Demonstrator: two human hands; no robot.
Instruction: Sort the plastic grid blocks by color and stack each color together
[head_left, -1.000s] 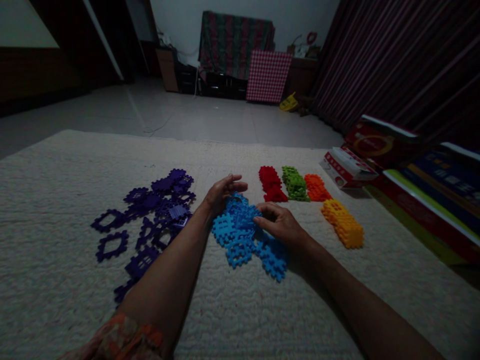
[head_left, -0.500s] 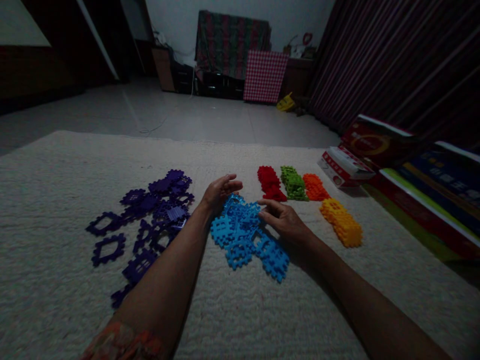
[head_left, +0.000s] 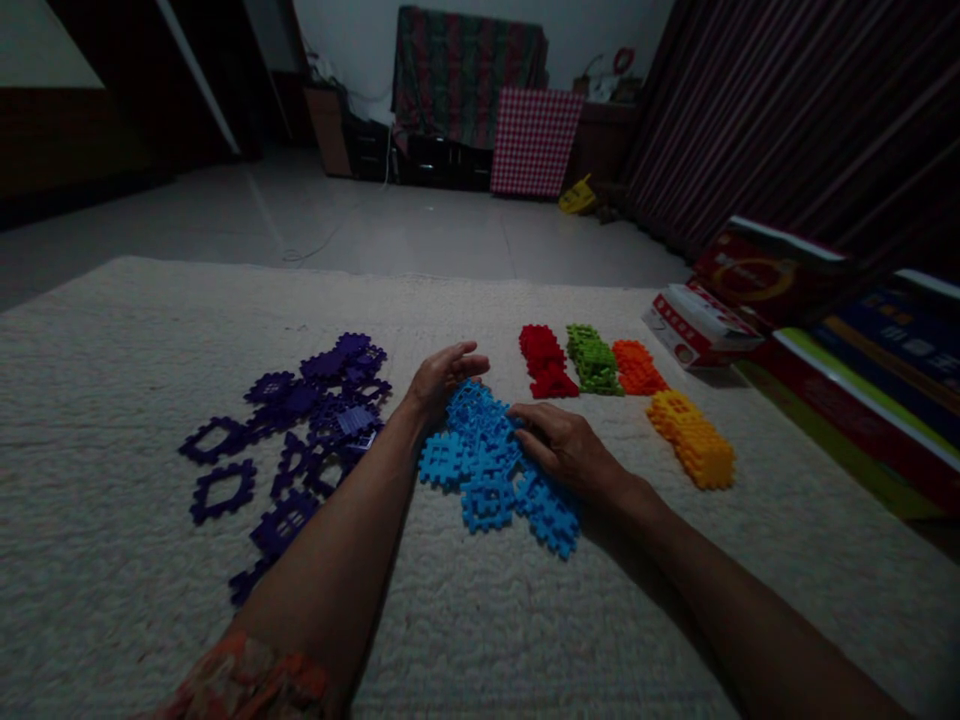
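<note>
A loose heap of blue interlocking plastic tiles (head_left: 487,450) with notched edges lies on the mat between my hands. Beside its far left edge is my left hand (head_left: 444,380), with fingers stretched out and the palm turned toward the heap. My right hand (head_left: 562,442) rests against the heap's right side. Its fingers are bent and appear closed on the edge of a blue tile, though the fingertips are partly hidden. To the left, scattered dark purple tiles (head_left: 289,405) lie overlapping, some with window openings, and my left forearm covers part of them.
Rows of red tiles (head_left: 544,360), green tiles (head_left: 594,360), orange tiles (head_left: 637,368) and yellow tiles (head_left: 694,440) lie at the right. Beyond them stand several boxes (head_left: 705,325). The pale mat (head_left: 150,330) ends at a tiled floor (head_left: 420,230).
My right hand's fingers have drawn closer together against the blue heap. My left hand stays at the far left edge. The view has shifted slightly.
</note>
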